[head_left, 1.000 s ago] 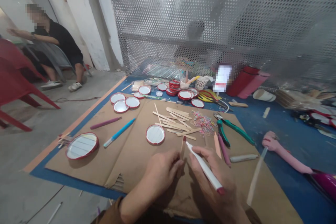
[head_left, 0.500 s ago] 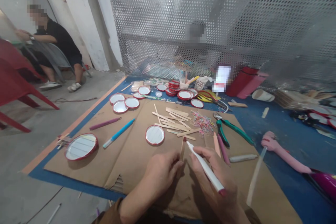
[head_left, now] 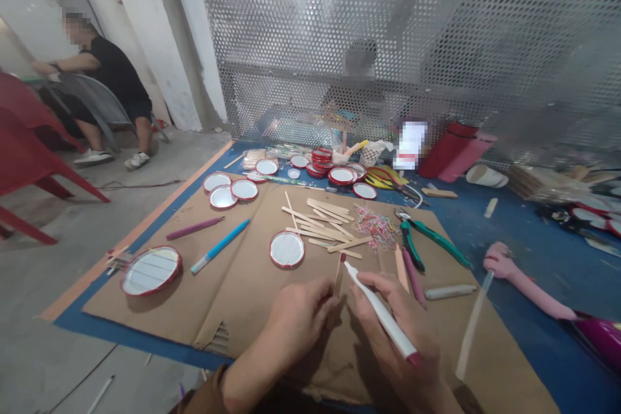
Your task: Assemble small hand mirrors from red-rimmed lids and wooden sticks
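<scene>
Your left hand (head_left: 301, 326) is curled closed around a flat, pale wooden craft stick (head_left: 337, 276), which rises nearly upright from your fingers, its top end tinted a dark red. Your right hand (head_left: 395, 330) pinches a smooth white marker with a red end (head_left: 381, 317) between thumb and fingers. Its tip sits just beside the top of the stick – you cannot tell whether they touch.

Both hands are over a creased brown cardboard sheet (head_left: 242, 301) laid on a blue mat (head_left: 80, 318). Ahead of you lies one round, red-rimmed mirror (head_left: 286, 250); farther left is a larger one (head_left: 151, 270), with short sticks at its edge. Three more red-rimmed mirrors (head_left: 223, 197) cluster at the far left corner. Beyond your hands are a loose scatter of craft sticks (head_left: 315, 223), a tangle of thin multicoloured rubber bands (head_left: 376, 226) and green-handled pliers (head_left: 422, 239) – one tool. To the left lie a purple marker (head_left: 194, 228) and a blue marker (head_left: 220, 246).
</scene>
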The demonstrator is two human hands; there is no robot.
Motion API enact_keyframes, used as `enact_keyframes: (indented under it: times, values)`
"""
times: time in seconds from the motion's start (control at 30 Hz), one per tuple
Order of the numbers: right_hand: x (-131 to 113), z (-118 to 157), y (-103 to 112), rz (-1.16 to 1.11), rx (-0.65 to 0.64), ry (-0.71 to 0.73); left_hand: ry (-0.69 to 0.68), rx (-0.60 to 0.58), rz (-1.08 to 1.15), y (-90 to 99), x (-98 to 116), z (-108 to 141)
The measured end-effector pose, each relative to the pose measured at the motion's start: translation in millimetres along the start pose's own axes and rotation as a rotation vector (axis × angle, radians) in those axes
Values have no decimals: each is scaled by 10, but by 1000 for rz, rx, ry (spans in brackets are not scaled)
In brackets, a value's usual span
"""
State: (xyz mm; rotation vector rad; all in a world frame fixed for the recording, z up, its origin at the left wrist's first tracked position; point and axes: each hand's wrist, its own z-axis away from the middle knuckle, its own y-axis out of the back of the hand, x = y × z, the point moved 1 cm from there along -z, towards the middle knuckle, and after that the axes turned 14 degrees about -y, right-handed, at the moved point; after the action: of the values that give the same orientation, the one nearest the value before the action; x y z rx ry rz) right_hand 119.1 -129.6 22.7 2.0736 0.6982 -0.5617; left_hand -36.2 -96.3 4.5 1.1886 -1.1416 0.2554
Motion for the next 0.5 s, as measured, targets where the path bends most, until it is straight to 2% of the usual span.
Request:
enact_keyframes:
  times: [0.33, 0.5]
  values:
    - [18, -3, -5, -2, -65, 24, -2, -7, 22, 8, 5, 0]
    - [7, 12, -13, 8, -46, -59, 4, 2, 22, -1, 8, 10]
